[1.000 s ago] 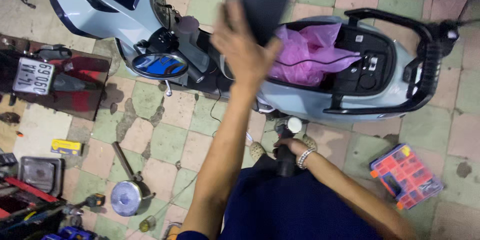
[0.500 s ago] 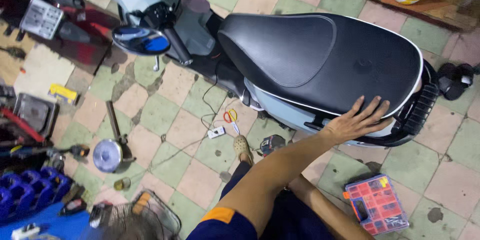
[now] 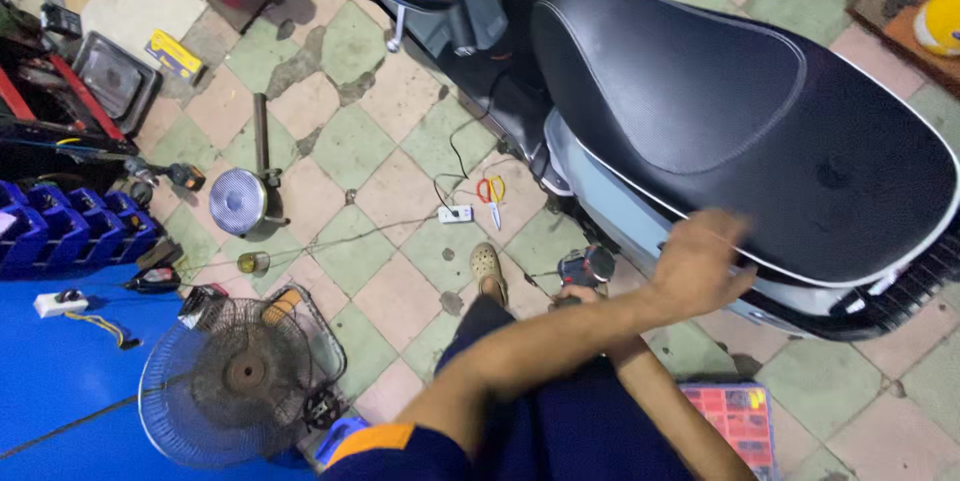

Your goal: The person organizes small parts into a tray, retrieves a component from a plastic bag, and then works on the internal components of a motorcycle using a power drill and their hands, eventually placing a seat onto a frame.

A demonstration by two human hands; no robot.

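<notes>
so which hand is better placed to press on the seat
Left, probably: the left hand is open and free beside the seat edge, while the right hand is lower, gripping a power tool.

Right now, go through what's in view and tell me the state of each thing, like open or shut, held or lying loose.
Scooter seat: shut, lying flat on the scooter.
Left hand: open, blurred, at the seat's near edge.
Right hand: closed on a dark power tool.
Orange-handled scissors: lying on the floor tiles, not held.
Fan: on the floor, blades not clearly visible.
Red parts box: open, compartments showing.
</notes>
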